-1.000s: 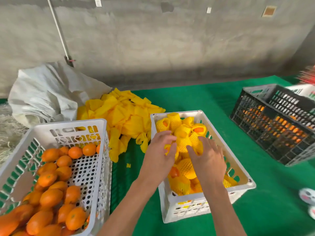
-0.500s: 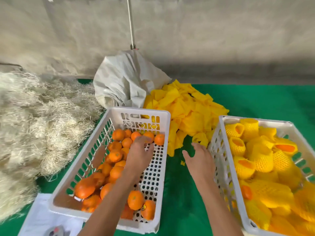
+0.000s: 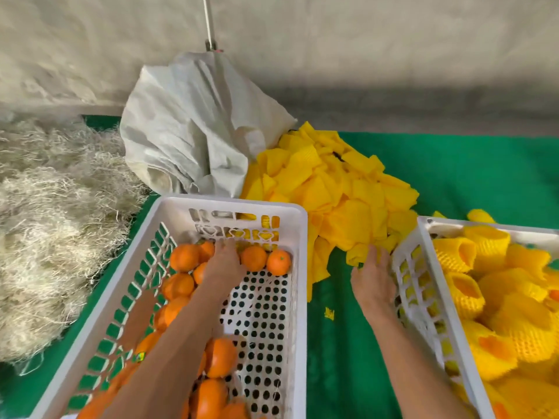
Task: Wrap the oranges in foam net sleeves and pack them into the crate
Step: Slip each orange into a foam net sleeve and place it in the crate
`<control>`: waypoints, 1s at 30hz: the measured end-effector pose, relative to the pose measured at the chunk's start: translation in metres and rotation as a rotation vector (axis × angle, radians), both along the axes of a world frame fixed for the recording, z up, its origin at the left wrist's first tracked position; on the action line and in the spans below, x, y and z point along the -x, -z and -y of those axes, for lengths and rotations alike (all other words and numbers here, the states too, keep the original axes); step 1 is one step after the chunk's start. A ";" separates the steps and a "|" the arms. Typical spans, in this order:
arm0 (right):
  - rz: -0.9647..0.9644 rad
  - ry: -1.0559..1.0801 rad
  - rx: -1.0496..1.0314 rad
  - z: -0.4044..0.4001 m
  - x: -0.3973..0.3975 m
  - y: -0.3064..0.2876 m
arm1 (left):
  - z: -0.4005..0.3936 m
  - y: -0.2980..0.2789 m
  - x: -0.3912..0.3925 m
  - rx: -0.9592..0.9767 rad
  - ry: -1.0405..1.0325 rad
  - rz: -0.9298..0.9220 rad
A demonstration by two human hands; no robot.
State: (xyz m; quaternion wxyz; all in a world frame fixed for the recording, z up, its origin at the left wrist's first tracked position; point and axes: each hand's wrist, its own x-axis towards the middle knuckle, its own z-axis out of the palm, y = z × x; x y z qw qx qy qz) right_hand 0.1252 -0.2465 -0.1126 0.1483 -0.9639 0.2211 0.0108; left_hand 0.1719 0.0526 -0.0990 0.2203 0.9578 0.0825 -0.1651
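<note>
A white crate [image 3: 236, 204] on the left holds several bare oranges [image 3: 184, 257]. My left hand [image 3: 225, 264] reaches into it, palm down over the oranges at the far end, fingers stretched forward; anything under the palm is hidden. A loose pile of yellow foam net sleeves [image 3: 332, 182] lies behind and between the crates. My right hand [image 3: 373, 276] is at the pile's near edge, its straight fingers touching a sleeve [image 3: 358, 255]. At the right, a second white crate [image 3: 423, 267] holds several oranges wrapped in yellow sleeves [image 3: 459, 255].
A crumpled white sack [image 3: 193, 125] leans on the grey wall behind the orange crate. A heap of pale straw-like fibre [image 3: 54, 222] fills the left side. Green cloth [image 3: 341, 358] covers the table and shows between the two crates.
Both hands left the crate of wrapped oranges. The left went into the bare-orange crate and on toward its far end; the right moved to the sleeve pile. The view turned left.
</note>
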 end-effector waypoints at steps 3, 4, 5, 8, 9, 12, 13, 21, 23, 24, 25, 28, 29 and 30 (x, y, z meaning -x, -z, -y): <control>-0.027 0.034 0.019 0.006 -0.008 0.010 | -0.007 0.012 -0.013 -0.152 0.018 -0.062; -0.027 0.044 0.036 0.006 -0.009 0.013 | -0.009 0.014 -0.016 -0.202 0.038 -0.067; -0.025 0.046 0.057 0.006 -0.009 0.014 | -0.011 0.014 -0.017 -0.233 0.053 -0.066; -0.003 0.045 0.085 0.001 -0.006 0.011 | -0.013 0.009 -0.014 -0.226 0.053 -0.030; 0.017 0.044 0.088 0.001 -0.004 0.009 | -0.014 0.006 -0.011 -0.210 0.040 0.004; 0.090 0.049 0.054 -0.002 0.002 -0.007 | -0.016 -0.006 0.006 -0.125 0.018 0.140; 0.121 0.049 0.030 -0.003 0.006 -0.015 | -0.017 -0.012 0.014 -0.087 0.016 0.187; 0.564 0.064 -0.200 -0.031 0.067 -0.112 | 0.005 -0.107 0.098 0.521 -0.201 0.412; 0.674 0.050 -0.242 -0.045 0.091 -0.133 | 0.025 -0.130 0.123 0.834 -0.220 0.383; 0.703 0.038 -0.266 -0.052 0.103 -0.141 | 0.037 -0.139 0.134 0.996 -0.222 0.335; 0.728 0.026 -0.288 -0.058 0.114 -0.148 | 0.049 -0.147 0.145 1.139 -0.231 0.262; 0.870 0.000 -0.280 -0.067 0.136 -0.156 | 0.085 -0.157 0.173 1.345 -0.233 0.093; 0.908 -0.004 -0.257 -0.068 0.143 -0.157 | 0.095 -0.158 0.182 1.369 -0.242 0.083; 0.920 -0.009 -0.242 -0.067 0.150 -0.158 | 0.104 -0.157 0.189 1.393 -0.257 0.081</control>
